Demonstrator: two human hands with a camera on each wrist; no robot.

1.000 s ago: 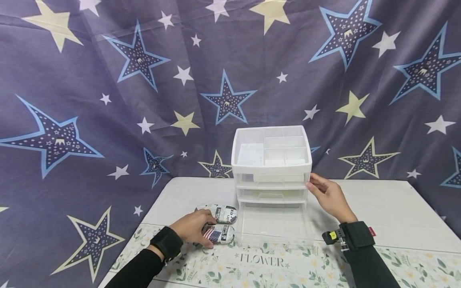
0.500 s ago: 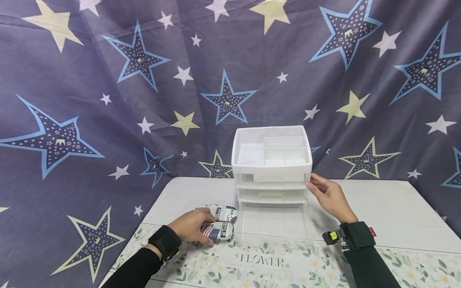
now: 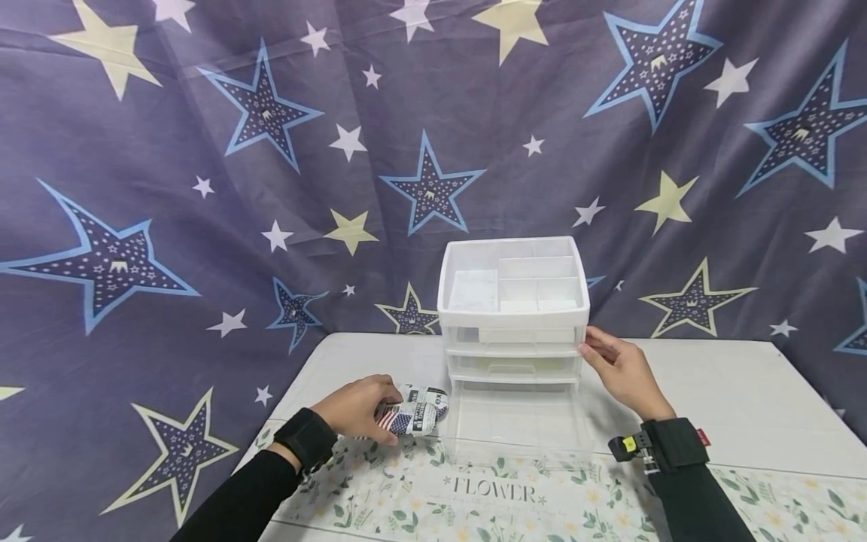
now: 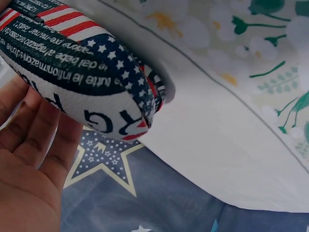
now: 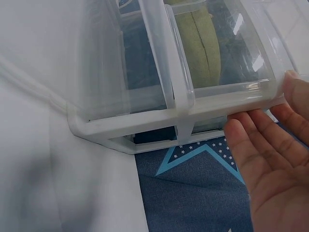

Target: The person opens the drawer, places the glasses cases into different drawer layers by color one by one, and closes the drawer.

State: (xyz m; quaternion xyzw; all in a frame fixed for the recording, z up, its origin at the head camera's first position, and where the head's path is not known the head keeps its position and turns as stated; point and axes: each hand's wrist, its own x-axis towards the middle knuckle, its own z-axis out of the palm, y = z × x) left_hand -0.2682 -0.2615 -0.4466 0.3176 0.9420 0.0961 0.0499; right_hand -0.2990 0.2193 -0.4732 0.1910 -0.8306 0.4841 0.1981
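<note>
Two rounded, padded things printed with newspaper text and a US flag (image 3: 415, 418) lie pressed together beside the drawer unit; their exact kind is unclear. My left hand (image 3: 357, 408) grips them from the left, thumb at the near side. In the left wrist view one printed thing (image 4: 82, 67) covers most of the other. My right hand (image 3: 626, 380) holds the right side of the white plastic drawer unit (image 3: 512, 318), with thumb at its front edge and fingers on its side. The clear bottom drawer (image 3: 518, 421) is pulled out, with nothing visible inside.
Something green (image 5: 198, 48) shows through a closed drawer in the right wrist view. Divided compartments (image 3: 535, 278) form the unit's top. A floral "FLOWER" cloth (image 3: 488, 489) covers the front of the white table (image 3: 704, 391). A star-patterned curtain (image 3: 379, 98) hangs behind.
The two printed things, at first side by side with a gap, are now squeezed together in my left hand, which has moved slightly farther from me. My right hand stays at the drawer unit.
</note>
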